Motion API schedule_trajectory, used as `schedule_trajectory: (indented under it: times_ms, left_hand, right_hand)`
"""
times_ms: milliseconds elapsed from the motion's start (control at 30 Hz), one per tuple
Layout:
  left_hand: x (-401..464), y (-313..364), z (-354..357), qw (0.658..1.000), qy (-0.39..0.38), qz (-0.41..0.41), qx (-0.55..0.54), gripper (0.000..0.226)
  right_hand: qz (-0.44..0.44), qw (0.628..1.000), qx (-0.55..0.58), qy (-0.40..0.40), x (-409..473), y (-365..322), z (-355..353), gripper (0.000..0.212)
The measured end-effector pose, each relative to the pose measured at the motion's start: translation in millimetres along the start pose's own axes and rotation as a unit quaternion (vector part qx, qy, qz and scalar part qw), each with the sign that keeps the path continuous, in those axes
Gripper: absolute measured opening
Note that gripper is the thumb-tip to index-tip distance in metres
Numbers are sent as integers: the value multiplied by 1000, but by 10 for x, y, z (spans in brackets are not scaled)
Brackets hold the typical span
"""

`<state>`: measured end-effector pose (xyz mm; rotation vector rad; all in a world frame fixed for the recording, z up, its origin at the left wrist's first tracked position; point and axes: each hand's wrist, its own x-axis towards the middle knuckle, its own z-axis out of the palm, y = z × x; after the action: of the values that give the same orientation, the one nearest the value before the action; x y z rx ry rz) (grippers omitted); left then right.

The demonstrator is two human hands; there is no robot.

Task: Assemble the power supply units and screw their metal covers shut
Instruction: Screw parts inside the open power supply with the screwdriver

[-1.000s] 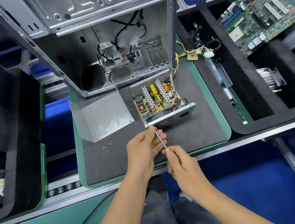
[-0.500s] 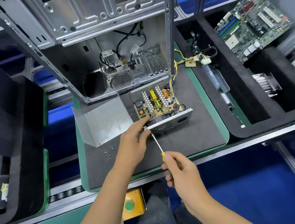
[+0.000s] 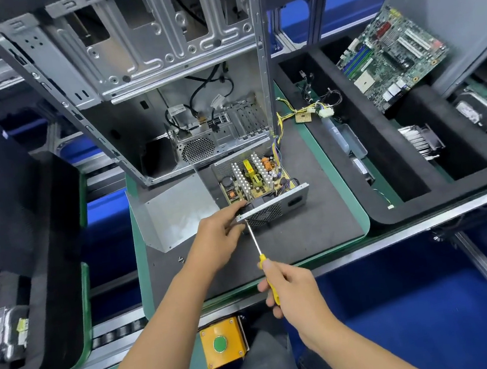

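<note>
An open power supply unit point(image 3: 255, 179) sits on the dark mat, its circuit board and heat sinks exposed, its perforated front face toward me. My left hand point(image 3: 217, 233) grips the unit's near left corner, thumb over the top edge. My right hand point(image 3: 288, 286) holds a yellow-handled screwdriver point(image 3: 257, 245); the shaft's tip meets the front face at that same corner. The bent metal cover point(image 3: 175, 211) lies detached on the mat left of the unit. A few loose screws point(image 3: 180, 259) lie near my left forearm.
An empty computer case point(image 3: 144, 83) stands behind the unit, with yellow wiring point(image 3: 304, 114) trailing right. Black foam trays hold a motherboard point(image 3: 389, 56), a heat sink point(image 3: 419, 142) and a drive point(image 3: 478, 108). A yellow button box point(image 3: 222, 345) hangs below the table edge.
My left hand left the screwdriver shaft and moved forward to grip the unit's corner. My right hand followed, bringing the screwdriver tip up to the front face.
</note>
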<state>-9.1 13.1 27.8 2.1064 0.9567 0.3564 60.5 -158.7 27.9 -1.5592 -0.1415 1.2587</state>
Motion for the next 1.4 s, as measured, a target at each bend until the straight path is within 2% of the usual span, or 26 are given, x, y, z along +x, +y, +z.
schedule_trajectory:
  times_ms: [100,167,300,367,400,433,500,567,633,700,733,767,833,867,900,933,1000,1067,1133,1200,1267,1333,1400]
  left_hand:
    - [-24,12,26,1000,8,8,16,50]
    - [-36,26,29,1000,5,8,21,50]
    - [-24,54,37,1000,9,-1,20,49]
    - [-28,63,59,1000,20,-3,20,47]
    - [-33,66,72,999,26,-3,20,47]
    - [-36,65,82,999,30,-1,20,46]
    - [-40,53,95,999,33,-1,15,46]
    - [-39,41,103,999,32,-1,12,47]
    - [-43,30,113,999,37,-3,12,47]
    - [-37,14,124,999,42,-7,4,47]
    - [-39,9,131,999,43,-8,1,47]
    - [-40,6,139,999,45,-8,-1,47]
    - [-43,-6,155,999,53,-5,-4,47]
    - [-37,-15,163,998,58,-4,-6,47]
    - [-35,-27,171,998,61,-5,-10,47]
    - [-36,-36,179,998,64,-8,-14,48]
    - [-32,-44,205,997,68,-13,-22,48]
    - [-34,-41,249,997,73,-13,-30,48]
    - [-45,-32,300,996,78,-11,-34,48]
    - [-49,-38,335,996,86,-7,-37,48]
    - [-55,-45,344,995,89,-7,-47,49]
    - [-55,-48,345,995,90,-7,-50,49]
    - [-52,-54,349,995,90,-6,-47,48]
  right_hand:
    - [23,999,25,-20,11,-35,1,20]
    - [13,1000,27,-1,31,-44,-27,18]
    - [-108,983,-123,81,49,-17,-75,5]
    - [-125,974,-173,71,63,-24,-73,22]
    - [-88,988,-117,48,84,-63,-85,29]
    - [-24,1000,-4,9,104,-116,-107,33]
    - [122,973,177,-83,130,-215,-184,43]
    - [191,949,211,-136,148,-256,-208,58]
    - [199,951,182,-154,133,-276,-156,59]
    - [145,980,91,-102,119,-284,-101,50]
    - [79,996,4,-50,101,-283,-99,46]
    - [-9,994,-110,8,91,-269,-109,43]
    - [-180,923,-325,101,62,-199,-138,32]
    - [-222,898,-357,130,51,-174,-134,22]
    - [-229,899,-348,139,35,-165,-129,14]
    - [-213,916,-316,129,24,-150,-128,10]
    - [-160,950,-253,87,16,-106,-140,17]
    - [-127,968,-207,70,0,-72,-160,15]
    - [-60,993,-96,30,-30,-85,-146,11]
    - [42,997,66,-20,-24,-142,-159,25]
    - [124,976,170,-57,2,-221,-208,44]
    - [137,970,186,-70,35,-284,-226,48]
    - [67,994,79,-37,69,-305,-231,37]
